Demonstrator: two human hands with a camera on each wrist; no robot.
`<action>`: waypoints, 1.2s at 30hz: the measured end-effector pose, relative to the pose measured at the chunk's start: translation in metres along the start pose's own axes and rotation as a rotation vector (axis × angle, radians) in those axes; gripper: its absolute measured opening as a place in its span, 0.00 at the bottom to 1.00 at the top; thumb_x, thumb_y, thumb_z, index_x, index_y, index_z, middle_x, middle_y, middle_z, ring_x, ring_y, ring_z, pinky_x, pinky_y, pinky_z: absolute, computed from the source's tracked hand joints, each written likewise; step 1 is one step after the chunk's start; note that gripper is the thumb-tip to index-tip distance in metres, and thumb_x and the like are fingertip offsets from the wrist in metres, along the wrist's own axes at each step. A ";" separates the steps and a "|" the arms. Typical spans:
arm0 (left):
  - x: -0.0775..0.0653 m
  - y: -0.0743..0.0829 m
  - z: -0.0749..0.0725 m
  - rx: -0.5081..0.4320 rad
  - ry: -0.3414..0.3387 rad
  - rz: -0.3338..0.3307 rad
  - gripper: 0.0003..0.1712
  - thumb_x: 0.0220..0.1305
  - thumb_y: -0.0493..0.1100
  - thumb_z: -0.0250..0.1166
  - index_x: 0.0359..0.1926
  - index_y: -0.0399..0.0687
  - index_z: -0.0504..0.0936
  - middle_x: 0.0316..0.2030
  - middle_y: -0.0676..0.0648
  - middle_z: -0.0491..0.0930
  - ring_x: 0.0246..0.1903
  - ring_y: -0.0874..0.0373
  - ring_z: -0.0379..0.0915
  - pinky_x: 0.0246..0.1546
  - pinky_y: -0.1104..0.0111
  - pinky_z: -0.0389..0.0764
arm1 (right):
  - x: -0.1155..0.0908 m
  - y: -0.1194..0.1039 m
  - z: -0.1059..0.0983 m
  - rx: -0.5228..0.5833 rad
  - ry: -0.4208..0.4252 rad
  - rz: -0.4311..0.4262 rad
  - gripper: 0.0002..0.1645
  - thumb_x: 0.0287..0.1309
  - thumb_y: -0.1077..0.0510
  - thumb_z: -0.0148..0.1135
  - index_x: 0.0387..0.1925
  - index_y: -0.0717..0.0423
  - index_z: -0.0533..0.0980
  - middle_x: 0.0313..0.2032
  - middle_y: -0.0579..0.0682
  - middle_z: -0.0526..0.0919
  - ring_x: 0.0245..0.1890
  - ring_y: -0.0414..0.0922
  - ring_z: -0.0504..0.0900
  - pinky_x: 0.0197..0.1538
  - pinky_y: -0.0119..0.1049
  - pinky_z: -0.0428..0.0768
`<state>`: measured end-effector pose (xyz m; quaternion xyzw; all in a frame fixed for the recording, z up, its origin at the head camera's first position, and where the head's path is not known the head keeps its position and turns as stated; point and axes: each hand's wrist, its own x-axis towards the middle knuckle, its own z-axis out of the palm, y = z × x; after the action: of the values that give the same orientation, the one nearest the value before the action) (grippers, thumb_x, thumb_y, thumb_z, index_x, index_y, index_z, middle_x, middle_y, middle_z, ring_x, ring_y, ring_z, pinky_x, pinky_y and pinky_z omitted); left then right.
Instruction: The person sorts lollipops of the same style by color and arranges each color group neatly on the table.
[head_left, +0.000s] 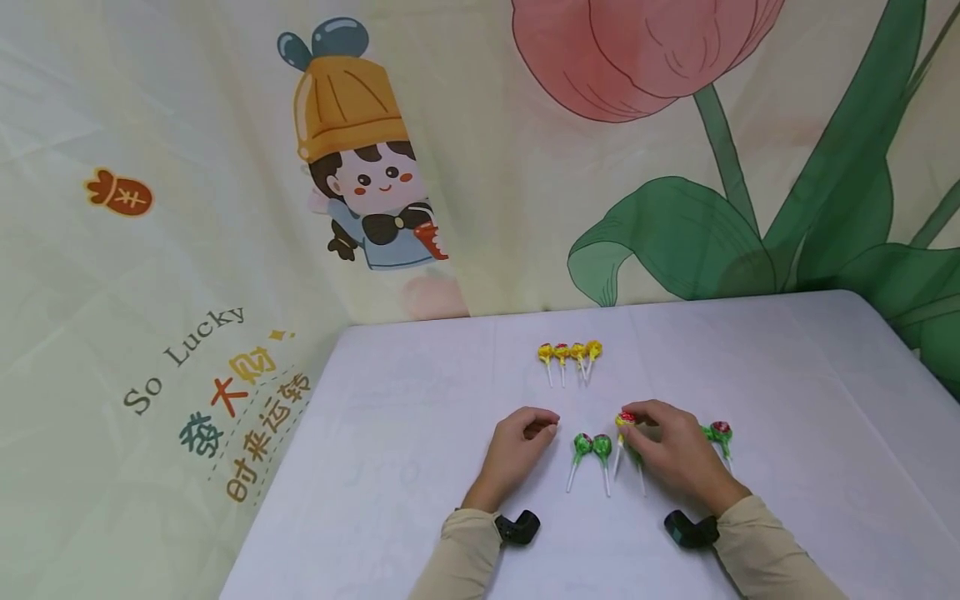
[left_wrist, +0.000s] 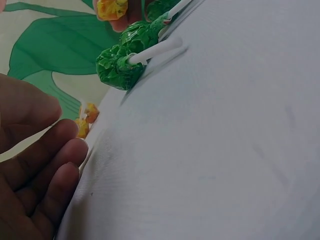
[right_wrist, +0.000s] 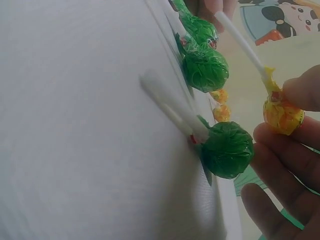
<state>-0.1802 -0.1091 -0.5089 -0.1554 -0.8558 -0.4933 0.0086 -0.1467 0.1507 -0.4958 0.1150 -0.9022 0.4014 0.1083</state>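
My right hand (head_left: 678,450) pinches a yellow-wrapped lollipop (right_wrist: 283,115) between thumb and fingers, its white stick pointing away from the palm. Just beside those fingers, a green lollipop (right_wrist: 227,150) lies on the white tabletop. Two more green lollipops (head_left: 602,447) lie side by side between my hands, sticks toward me. My left hand (head_left: 517,450) is at the left of them, fingers loosely bent and holding nothing. Beyond my right hand, green lollipops (head_left: 721,432), one with a dark red top, are partly hidden by it.
Farther back on the white table (head_left: 390,433), several yellow lollipops (head_left: 577,352) lie in a row. Behind the table's far edge hangs a printed cloth (head_left: 495,208) with a cartoon figure and a large flower. Dark devices (head_left: 517,528) are worn at both wrists.
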 end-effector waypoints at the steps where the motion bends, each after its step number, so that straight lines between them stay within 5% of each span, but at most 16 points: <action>1: -0.001 0.001 0.001 0.004 -0.002 0.008 0.08 0.68 0.42 0.66 0.46 0.53 0.86 0.40 0.58 0.82 0.39 0.64 0.77 0.43 0.69 0.79 | 0.000 0.000 0.000 -0.003 0.000 0.002 0.19 0.62 0.57 0.69 0.53 0.59 0.81 0.46 0.50 0.84 0.45 0.48 0.82 0.50 0.51 0.81; 18: -0.010 0.006 0.002 0.116 -0.084 0.141 0.12 0.65 0.41 0.69 0.49 0.51 0.86 0.44 0.57 0.83 0.44 0.65 0.78 0.48 0.69 0.78 | 0.000 0.003 0.001 -0.004 0.027 -0.010 0.19 0.62 0.56 0.69 0.53 0.59 0.81 0.47 0.51 0.85 0.47 0.49 0.83 0.52 0.52 0.80; 36: -0.009 0.001 0.006 0.203 -0.109 0.204 0.14 0.64 0.44 0.70 0.51 0.55 0.85 0.45 0.61 0.82 0.49 0.67 0.76 0.53 0.67 0.75 | 0.000 0.001 -0.002 0.069 0.033 0.008 0.19 0.63 0.57 0.68 0.54 0.59 0.80 0.46 0.51 0.85 0.44 0.48 0.85 0.48 0.49 0.83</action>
<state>-0.1702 -0.1063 -0.5126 -0.2666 -0.8802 -0.3917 0.0278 -0.1466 0.1531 -0.4955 0.1087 -0.8863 0.4346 0.1176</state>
